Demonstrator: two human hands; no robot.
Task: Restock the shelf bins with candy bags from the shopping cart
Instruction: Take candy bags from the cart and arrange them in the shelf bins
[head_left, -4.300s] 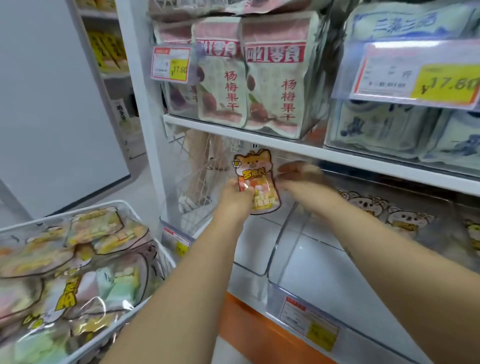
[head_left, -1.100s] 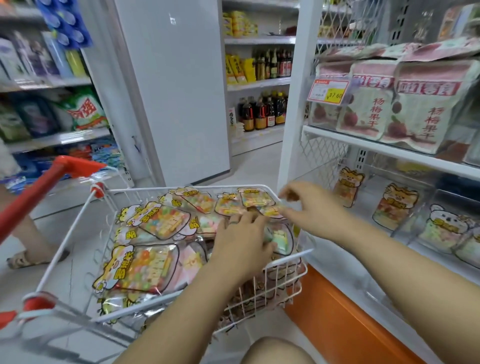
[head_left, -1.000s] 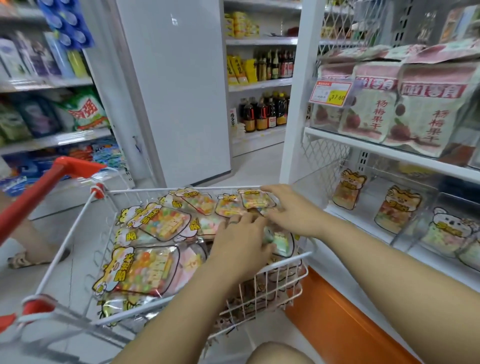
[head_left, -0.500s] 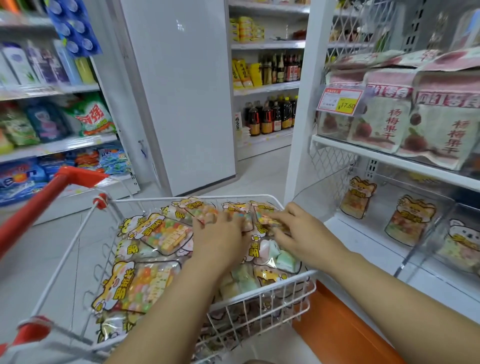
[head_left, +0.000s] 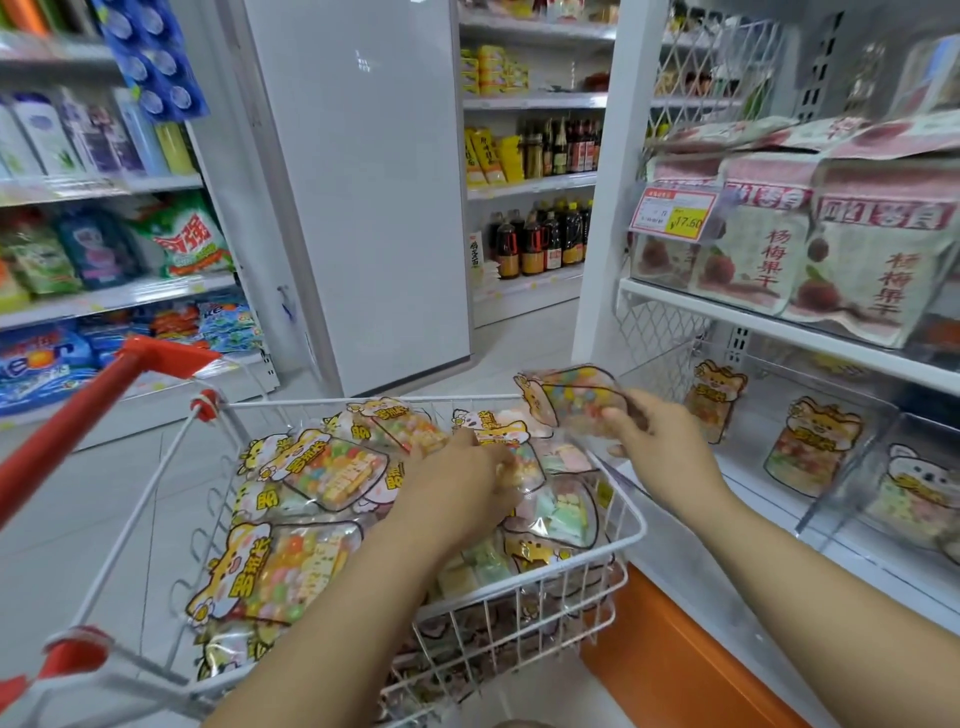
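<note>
My right hand (head_left: 660, 441) pinches one candy bag (head_left: 571, 402) by its lower edge. Half a second ago that hand lay low among the heap. The bag now rides clear above the rim of the shopping cart (head_left: 291, 403), near the shelf bins (head_left: 852, 467). My left hand (head_left: 457, 493) rests on the remaining bags (head_left: 332, 467) in the cart; whether it grips one I cannot tell. One more bag is thus ready for binning.
</note>
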